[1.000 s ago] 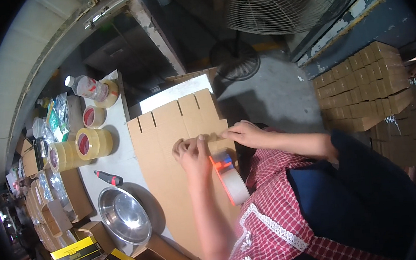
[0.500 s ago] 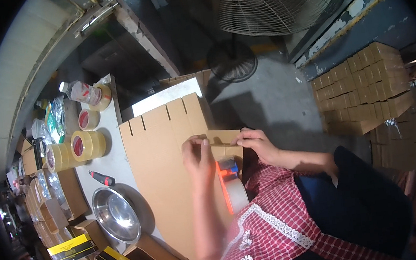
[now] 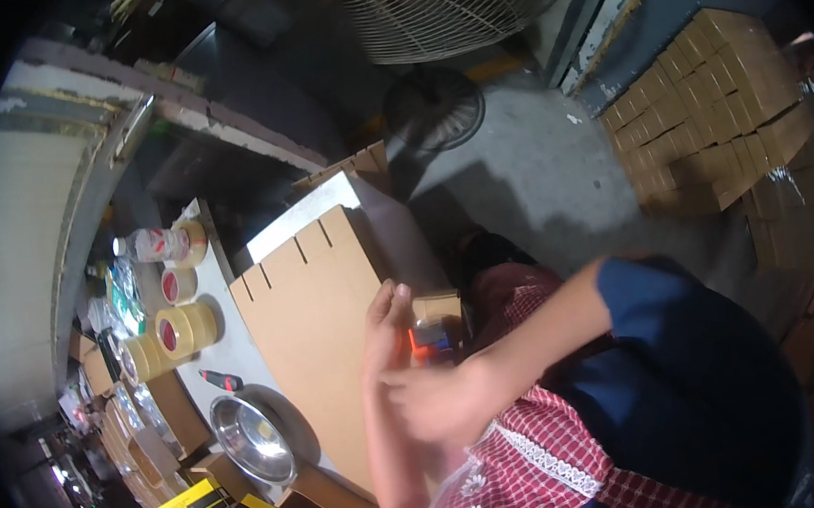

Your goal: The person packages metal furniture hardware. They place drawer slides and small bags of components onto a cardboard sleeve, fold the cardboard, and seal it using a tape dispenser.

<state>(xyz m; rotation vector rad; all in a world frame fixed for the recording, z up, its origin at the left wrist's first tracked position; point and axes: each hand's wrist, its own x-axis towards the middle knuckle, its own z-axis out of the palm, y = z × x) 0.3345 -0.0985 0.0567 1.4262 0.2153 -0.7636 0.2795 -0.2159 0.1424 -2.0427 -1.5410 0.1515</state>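
On a stack of flat slotted cardboard (image 3: 300, 313) stands a small brown cardboard box (image 3: 440, 307), partly hidden. My left hand (image 3: 386, 323) is closed at its left edge, fingertips together, with the grip itself partly covered. An orange and blue tape dispenser (image 3: 427, 342) shows between my hands, close to the box. My right hand (image 3: 439, 403) is blurred and crosses in front of my left forearm, below the dispenser. Its fingers are bent, and whether they hold anything is hidden.
Left of the cardboard are a steel bowl (image 3: 252, 440), a red and black utility knife (image 3: 221, 380), tape rolls (image 3: 187, 331) and a plastic bottle (image 3: 156, 245). A large fan (image 3: 461, 4) stands beyond. Stacked brown boxes (image 3: 707, 112) rise at the right.
My right hand has left the box edge and moved left and toward me, across my left forearm. The left hand stays by the box. The whole view has turned and shifted.
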